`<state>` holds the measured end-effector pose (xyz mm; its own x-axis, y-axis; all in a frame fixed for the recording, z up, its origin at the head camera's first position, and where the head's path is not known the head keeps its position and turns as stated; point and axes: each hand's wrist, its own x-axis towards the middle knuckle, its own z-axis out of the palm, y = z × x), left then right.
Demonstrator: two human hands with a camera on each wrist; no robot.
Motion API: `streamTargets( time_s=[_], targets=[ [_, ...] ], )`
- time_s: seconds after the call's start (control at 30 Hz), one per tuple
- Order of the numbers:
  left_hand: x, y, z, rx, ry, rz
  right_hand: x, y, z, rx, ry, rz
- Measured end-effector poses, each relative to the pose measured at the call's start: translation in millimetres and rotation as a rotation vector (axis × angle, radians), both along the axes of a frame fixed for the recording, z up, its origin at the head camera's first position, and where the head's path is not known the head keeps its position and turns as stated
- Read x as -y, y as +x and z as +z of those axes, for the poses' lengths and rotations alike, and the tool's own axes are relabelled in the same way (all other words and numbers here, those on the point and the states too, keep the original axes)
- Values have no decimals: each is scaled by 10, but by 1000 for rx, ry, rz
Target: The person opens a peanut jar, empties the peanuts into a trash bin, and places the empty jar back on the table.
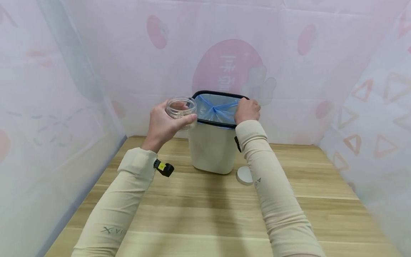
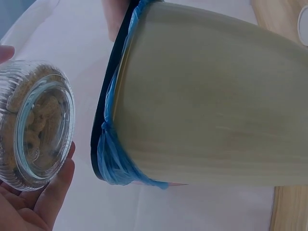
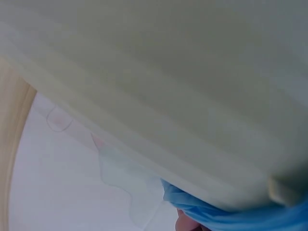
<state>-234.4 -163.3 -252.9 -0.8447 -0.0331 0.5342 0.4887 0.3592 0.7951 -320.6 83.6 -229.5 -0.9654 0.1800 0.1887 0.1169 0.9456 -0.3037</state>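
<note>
My left hand (image 1: 159, 123) holds a clear ridged jar (image 1: 181, 113) with no lid on it, just left of the bin's rim. Brown, rounded pieces (image 2: 43, 120) show through the jar's glassy base in the left wrist view. A cream trash bin (image 1: 212, 148) stands upright on the table, lined with a blue plastic bag (image 1: 214, 110) under a black rim (image 1: 221, 94). At the rim's right side, my right hand (image 1: 248, 111) grips the edge with curled fingers. In the right wrist view the bin wall (image 3: 159, 91) hides most of that hand.
A round white lid (image 1: 244, 175) lies on the wooden table (image 1: 179, 214) by the bin's base, partly behind my right sleeve (image 1: 276, 192). A printed cloth (image 1: 282, 21) hangs close behind the bin, with more cloth along both sides.
</note>
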Motion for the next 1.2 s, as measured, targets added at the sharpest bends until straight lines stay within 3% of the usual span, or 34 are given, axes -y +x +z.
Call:
streamTargets(
  time_s=[0.27,0.6,0.8,1.2],
  targets=[
    [-54,-108,117,-10,-31,42,-43,7,-12,9,-16,18],
    [17,-344,228,-10,-70,105,-4,-22,-24,-4,-46,56],
    [128,-410,255,9,-92,156,81,-35,-37,0,-57,65],
    [190,-543,297,-16,-218,233,120,-2,-28,-1,-68,69]
  ],
)
